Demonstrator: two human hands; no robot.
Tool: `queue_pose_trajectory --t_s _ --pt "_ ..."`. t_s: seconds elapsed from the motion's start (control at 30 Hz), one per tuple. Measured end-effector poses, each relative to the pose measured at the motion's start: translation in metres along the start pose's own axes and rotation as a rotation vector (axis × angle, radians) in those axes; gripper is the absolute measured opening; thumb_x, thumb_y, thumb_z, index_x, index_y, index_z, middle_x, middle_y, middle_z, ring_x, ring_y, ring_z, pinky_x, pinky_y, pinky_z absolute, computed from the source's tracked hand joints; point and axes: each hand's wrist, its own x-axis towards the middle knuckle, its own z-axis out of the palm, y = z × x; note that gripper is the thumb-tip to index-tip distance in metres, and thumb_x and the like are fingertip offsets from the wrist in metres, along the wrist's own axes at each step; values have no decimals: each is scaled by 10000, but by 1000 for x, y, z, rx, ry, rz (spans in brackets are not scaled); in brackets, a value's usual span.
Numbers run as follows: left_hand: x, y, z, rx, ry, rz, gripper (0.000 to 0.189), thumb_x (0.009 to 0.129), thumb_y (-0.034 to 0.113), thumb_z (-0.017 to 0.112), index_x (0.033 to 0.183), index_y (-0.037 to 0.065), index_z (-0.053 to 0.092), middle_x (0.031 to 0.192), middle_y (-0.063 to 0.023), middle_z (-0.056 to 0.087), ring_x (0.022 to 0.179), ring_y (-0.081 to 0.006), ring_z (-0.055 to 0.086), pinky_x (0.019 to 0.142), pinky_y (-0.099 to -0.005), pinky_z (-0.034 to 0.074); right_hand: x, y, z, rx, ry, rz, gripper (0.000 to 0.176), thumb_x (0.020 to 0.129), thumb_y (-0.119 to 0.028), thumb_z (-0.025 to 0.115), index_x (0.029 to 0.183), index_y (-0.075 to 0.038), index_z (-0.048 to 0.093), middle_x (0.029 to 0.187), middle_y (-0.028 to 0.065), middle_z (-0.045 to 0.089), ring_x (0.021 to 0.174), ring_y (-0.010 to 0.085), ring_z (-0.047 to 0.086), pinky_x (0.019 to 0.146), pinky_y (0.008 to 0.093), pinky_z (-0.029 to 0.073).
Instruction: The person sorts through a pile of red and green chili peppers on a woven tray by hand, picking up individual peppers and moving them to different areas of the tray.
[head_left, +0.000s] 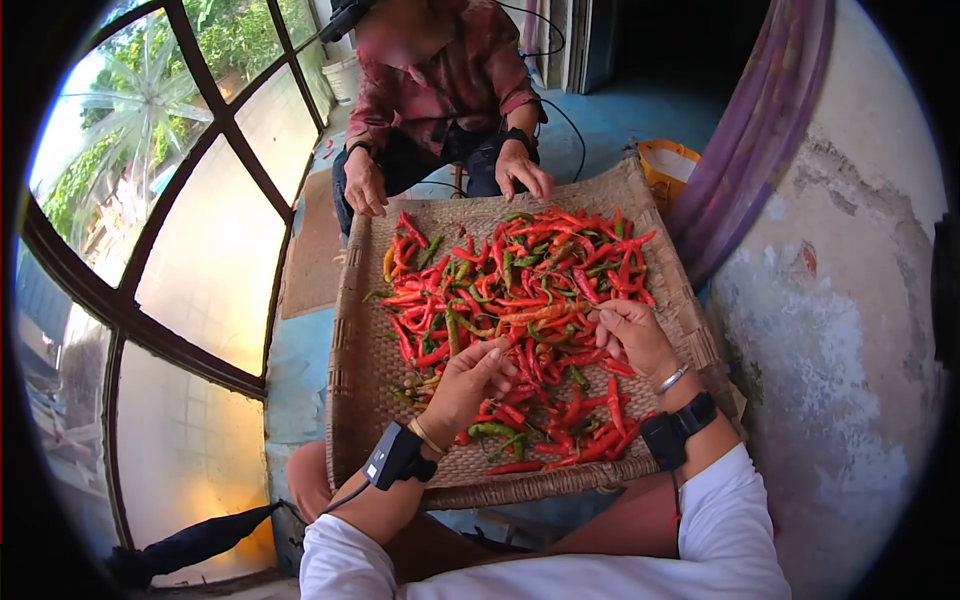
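Red, orange and green chili peppers point(540, 270) lie heaped in a shallow woven basket tray point(375, 440) before me. Over the middle of the heap, my left hand point(470, 385) is closed, thumb and fingers pinched together close above red peppers. My right hand point(635, 338) is closed too, its thumb and forefinger meeting at the heap's right side. A long orange chili pepper point(540, 314) lies between the hands, one end right at the right fingertips. What either pinch holds is too small to make out.
Across the tray sits a person point(440, 90), both hands at its far rim. A framed window point(200, 230) stands at left. On the right are a purple curtain point(755, 130), a worn wall point(830, 330) and a yellow-orange container point(668, 165). My knees are under the near edge.
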Motion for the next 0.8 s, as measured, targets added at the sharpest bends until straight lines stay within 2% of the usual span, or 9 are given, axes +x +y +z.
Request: queue_pose_trajectory --t_s 0.13,0.2,0.27,0.33,0.4,0.5,0.53,0.67,0.8 --pt "0 -9 0 165 -36 -125 188 856 197 492 982 69 546 748 -12 583 585 -70 531 519 -188 430 2 0 -12 328 430 -99 377 881 -250 422 1153 11 412 621 19 517 450 48 427 391 168 344" --pt "1 -13 1 196 -61 -135 183 856 190 492 982 69 545 756 -11 579 602 -71 533 525 -191 433 3 4 -15 368 468 -49 448 886 -238 411 1231 28 311 641 33 534 447 49 438 384 175 356" --pt "2 -17 1 246 -104 -147 176 855 178 494 976 61 545 759 -10 578 611 -73 531 545 -203 448 3 10 -16 205 365 174 438 880 -226 413 1232 16 314 656 37 537 447 55 443 396 181 369" --pt "3 -21 0 291 -106 -158 174 854 168 493 975 54 544 763 -7 577 619 -73 532 562 -205 453 7 20 -15 59 307 206 406 862 -207 439 1200 7 372 655 37 541 476 65 477 410 186 382" --pt "4 -22 1 337 -106 -167 171 854 157 492 974 46 544 767 -5 576 627 -73 534 580 -208 459 10 26 -7 -291 34 216 353 811 -199 511 1106 -6 487 662 57 569 542 108 536 477 224 427" --pt "4 -22 2 438 -68 -117 176 848 130 497 981 23 537 761 6 564 670 -60 536 597 -205 460 3 33 11 -878 -161 -31 303 720 -240 587 963 -58 587 711 95 611 685 227 591 659 323 460" --pt "5 -23 1 465 -58 -41 180 843 121 503 984 13 535 759 8 562 678 -55 533 599 -203 459 1 26 18 -921 -282 100 300 720 -249 586 962 -72 586 768 106 613 742 260 583 690 349 454" --pt "7 -24 -6 794 -91 103 183 827 100 524 975 -6 538 758 -1 568 679 -50 529 603 -210 457 -3 51 19 -1151 -357 -88 297 712 -241 594 966 -87 580 852 127 593 847 277 558 750 388 427" --pt "5 -28 -4 876 -147 156 184 808 97 543 968 6 554 744 -47 594 679 -84 548 604 -243 451 -3 35 21 -1355 -566 328 323 687 -267 617 968 -111 576 888 94 596 870 266 556 736 379 430"
